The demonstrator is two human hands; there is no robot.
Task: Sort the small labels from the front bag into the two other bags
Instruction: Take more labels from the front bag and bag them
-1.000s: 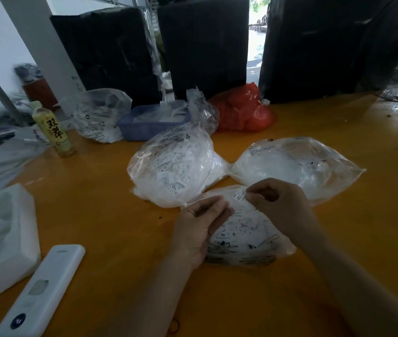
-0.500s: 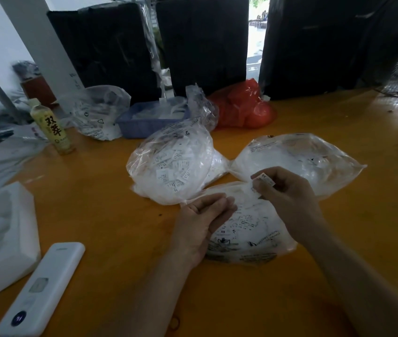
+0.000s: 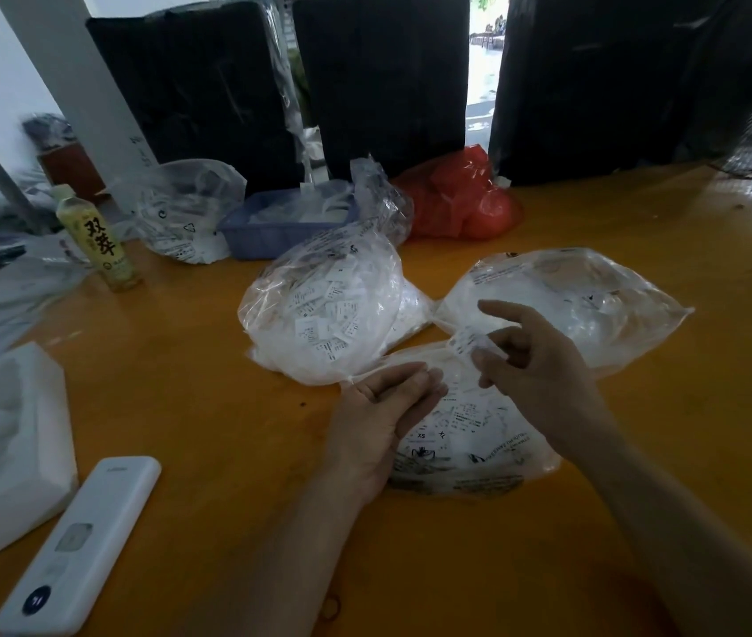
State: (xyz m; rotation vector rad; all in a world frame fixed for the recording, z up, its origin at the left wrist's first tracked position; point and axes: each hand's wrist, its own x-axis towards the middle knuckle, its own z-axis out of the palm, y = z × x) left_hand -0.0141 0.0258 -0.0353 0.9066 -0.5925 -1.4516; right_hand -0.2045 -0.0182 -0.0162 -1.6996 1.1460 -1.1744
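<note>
One small label (image 3: 468, 338) was pinched by the right hand (image 3: 535, 360) above the front bag (image 3: 480, 434), left hand (image 3: 383, 420) laid flat and loose on its edge.

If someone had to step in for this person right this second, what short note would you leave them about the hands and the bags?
Left hand: relaxed, holding nothing, resting on the front bag at its near-left edge.
Right hand: raised over the front bag, pinching one small label.
Left bag: bulging with labels. Right bag: also white inside, contents unclear.
Done: one label picked out.
Left: drop it in the proper bag, then sort the labels remaining in the front bag.
</note>
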